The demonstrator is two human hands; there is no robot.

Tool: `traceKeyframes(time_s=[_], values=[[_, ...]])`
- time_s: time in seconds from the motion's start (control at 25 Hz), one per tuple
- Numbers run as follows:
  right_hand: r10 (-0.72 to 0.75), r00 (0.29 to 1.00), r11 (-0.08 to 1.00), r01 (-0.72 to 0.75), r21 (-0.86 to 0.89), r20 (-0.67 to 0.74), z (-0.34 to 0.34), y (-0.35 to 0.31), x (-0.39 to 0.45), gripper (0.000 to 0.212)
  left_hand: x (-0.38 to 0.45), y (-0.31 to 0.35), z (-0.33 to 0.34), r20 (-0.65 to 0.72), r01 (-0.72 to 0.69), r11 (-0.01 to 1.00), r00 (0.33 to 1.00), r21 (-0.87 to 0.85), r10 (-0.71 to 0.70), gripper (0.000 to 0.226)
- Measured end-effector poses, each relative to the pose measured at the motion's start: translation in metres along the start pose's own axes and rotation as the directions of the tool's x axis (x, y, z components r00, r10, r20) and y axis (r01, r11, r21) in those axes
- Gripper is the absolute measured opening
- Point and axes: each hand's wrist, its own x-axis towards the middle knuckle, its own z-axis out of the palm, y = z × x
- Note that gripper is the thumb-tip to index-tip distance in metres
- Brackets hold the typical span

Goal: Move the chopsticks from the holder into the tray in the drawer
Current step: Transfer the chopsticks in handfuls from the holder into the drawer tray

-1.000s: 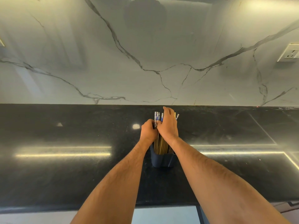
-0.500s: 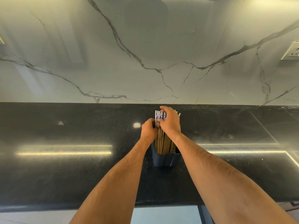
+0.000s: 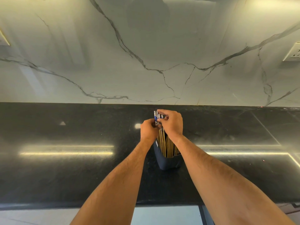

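Note:
A dark blue holder (image 3: 168, 161) stands on the black countertop (image 3: 65, 168), filled with several bamboo chopsticks (image 3: 163, 143) that have blue-and-white patterned tops. My left hand (image 3: 148, 131) grips a bunch of the chopsticks just below their patterned tops, on the left side. My right hand (image 3: 172, 123) closes around the tops from the right, fingers curled over them. The chopsticks' lower ends are inside the holder. No drawer or tray shows in this view.
A marble backsplash (image 3: 146, 54) rises behind the countertop, with a wall socket (image 3: 293, 51) at the far right. The counter's front edge runs along the bottom, with pale cabinet fronts (image 3: 165, 215) below it.
Both hands have gathered the chopsticks tighter and drawn the bunch slightly up and left; more of the bamboo shafts shows above the holder's rim.

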Motion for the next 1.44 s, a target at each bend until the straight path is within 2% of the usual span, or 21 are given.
traceKeyframes(time_s=[0.2, 0.4, 0.52, 0.64, 0.84, 0.92, 1.0, 1.12, 1.2, 1.28, 1.36, 1.44], values=[[-0.004, 1.0, 1.0, 0.004, 0.008, -0.016, -0.006, -0.002, -0.006, 0.04, -0.007, 0.01, 0.001, -0.025, 0.009, 1.0, 1.0, -0.005, -0.009, 0.012], [0.119, 0.989, 0.966, -0.135, 0.222, 0.084, -0.013, -0.004, -0.007, 0.05, -0.013, 0.014, 0.001, -0.028, 0.006, 0.999, 1.0, 0.034, -0.005, 0.01], [0.173, 0.967, 0.936, -0.221, 0.275, 0.188, -0.016, -0.002, -0.012, 0.039, -0.018, 0.015, 0.0, -0.025, -0.001, 0.998, 1.0, 0.064, 0.002, 0.011], [0.258, 0.927, 0.882, -0.341, 0.325, 0.272, -0.017, 0.001, -0.014, 0.028, -0.02, 0.016, 0.002, -0.053, 0.051, 0.992, 0.998, 0.118, -0.045, 0.014], [0.332, 0.907, 0.795, -0.418, 0.44, 0.261, -0.018, -0.002, -0.022, 0.022, -0.024, 0.016, 0.003, 0.01, 0.082, 0.99, 0.996, 0.118, -0.084, 0.008], [0.348, 0.911, 0.788, -0.411, 0.458, 0.219, -0.019, -0.004, -0.025, 0.017, -0.026, 0.016, 0.002, 0.034, 0.085, 0.99, 0.995, 0.108, -0.089, 0.007], [0.36, 0.915, 0.777, -0.402, 0.485, 0.183, -0.024, -0.008, -0.028, 0.016, -0.032, 0.02, 0.0, 0.062, 0.077, 0.996, 0.995, 0.05, -0.08, 0.015], [0.3, 0.942, 0.811, -0.336, 0.479, 0.151, -0.037, -0.022, -0.029, 0.018, -0.043, 0.031, -0.004, 0.09, 0.024, 0.998, 0.996, -0.052, -0.019, 0.025], [0.261, 0.958, 0.811, -0.285, 0.511, 0.12, -0.052, -0.036, -0.027, 0.018, -0.05, 0.043, -0.007, 0.121, 0.001, 0.993, 0.993, -0.114, 0.013, 0.022], [0.2, 0.977, 0.809, -0.206, 0.55, 0.071, -0.069, -0.051, -0.02, 0.016, -0.052, 0.057, -0.01, 0.169, -0.063, 0.992, 0.982, -0.112, 0.081, 0.007], [0.101, 0.995, 0.802, -0.091, 0.591, 0.015, -0.091, -0.068, -0.015, 0.02, -0.057, 0.073, -0.016, 0.188, -0.112, 0.986, 0.973, -0.126, 0.134, 0.012], [0.001, 1.0, 0.781, 0.01, 0.624, -0.017, -0.115, -0.086, -0.012, 0.035, -0.063, 0.092, -0.022, 0.209, -0.096, 0.971, 0.967, -0.219, 0.143, 0.014]])
